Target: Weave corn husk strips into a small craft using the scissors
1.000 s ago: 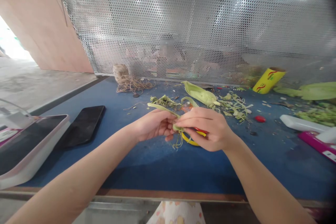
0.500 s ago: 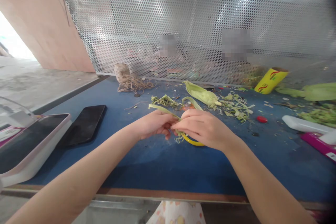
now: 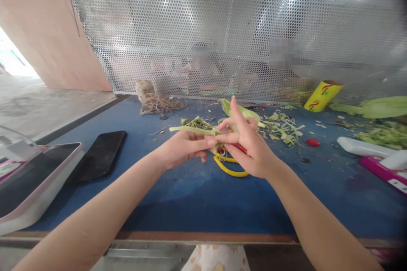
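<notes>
My left hand (image 3: 182,149) is closed on a bundle of pale green stalks (image 3: 190,129) that sticks out to the left, just above the blue table (image 3: 197,203). My right hand (image 3: 251,146) meets it from the right, with the index finger raised and the other fingers stretched toward the bundle's end. A yellow rubber band (image 3: 229,170) hangs in a loop under these fingers, and a red rubber band (image 3: 240,148) shows beneath them. How the bands sit on the fingers is partly hidden.
A corn ear in its husk (image 3: 246,114) and husk scraps (image 3: 281,129) lie behind the hands. A black phone (image 3: 101,154) and a scale (image 3: 32,178) sit at the left, twine (image 3: 155,100) at the back, a yellow roll (image 3: 322,95) and greens (image 3: 381,108) at the right. A perforated metal screen (image 3: 222,29) stands behind, with people beyond it.
My right hand has opened from a curled grip, with the index finger now raised. The yellow rubber band now hangs lower in full view, and the stalks have lifted slightly.
</notes>
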Tool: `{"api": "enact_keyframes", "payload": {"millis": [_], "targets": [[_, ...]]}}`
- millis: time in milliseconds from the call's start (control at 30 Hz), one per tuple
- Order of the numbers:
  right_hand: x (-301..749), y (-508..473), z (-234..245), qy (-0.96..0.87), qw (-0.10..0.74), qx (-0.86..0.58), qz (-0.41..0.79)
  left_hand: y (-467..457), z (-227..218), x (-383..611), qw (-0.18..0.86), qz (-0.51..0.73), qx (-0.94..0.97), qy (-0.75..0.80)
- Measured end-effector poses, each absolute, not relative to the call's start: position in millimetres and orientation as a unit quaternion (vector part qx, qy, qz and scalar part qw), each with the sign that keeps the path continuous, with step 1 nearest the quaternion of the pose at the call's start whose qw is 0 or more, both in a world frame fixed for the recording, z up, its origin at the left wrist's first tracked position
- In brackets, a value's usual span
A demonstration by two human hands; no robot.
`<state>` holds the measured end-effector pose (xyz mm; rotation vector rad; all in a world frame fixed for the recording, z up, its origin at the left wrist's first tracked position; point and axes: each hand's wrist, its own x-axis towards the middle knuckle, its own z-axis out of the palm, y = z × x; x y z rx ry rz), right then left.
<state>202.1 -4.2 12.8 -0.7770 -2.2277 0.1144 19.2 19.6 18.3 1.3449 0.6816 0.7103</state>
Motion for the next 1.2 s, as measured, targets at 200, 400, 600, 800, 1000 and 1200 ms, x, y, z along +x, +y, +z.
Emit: {"api": "enact_keyframes", "payload": {"millis": [200, 400, 600, 800, 1000, 1200], "targets": [[200, -2, 13, -0.830, 0.458, -0.258, 0.187, 19, 20, 19, 0.623, 0.367, 0.620, 0.305], [199, 0, 8, -0.766, 0.525, -0.369, 0.048, 21, 17, 21, 0.596, 0.441, 0.601, 0.299], [188, 1, -5, -0.801, 0.396, -0.416, 0.169, 23, 9, 24, 0.576, 0.449, 0.608, 0.311], [183, 0, -8, -0.759, 0.411, -0.444, 0.243, 25, 2, 25, 0.591, 0.450, 0.585, 0.326], [182, -2, -4, -0.796, 0.395, -0.420, 0.185, 21, 4, 28, 0.587, 0.461, 0.544, 0.382], [179, -2, -5, -0.808, 0.388, -0.400, 0.192, 23, 6, 29, 0.605, 0.459, 0.511, 0.404]]}}
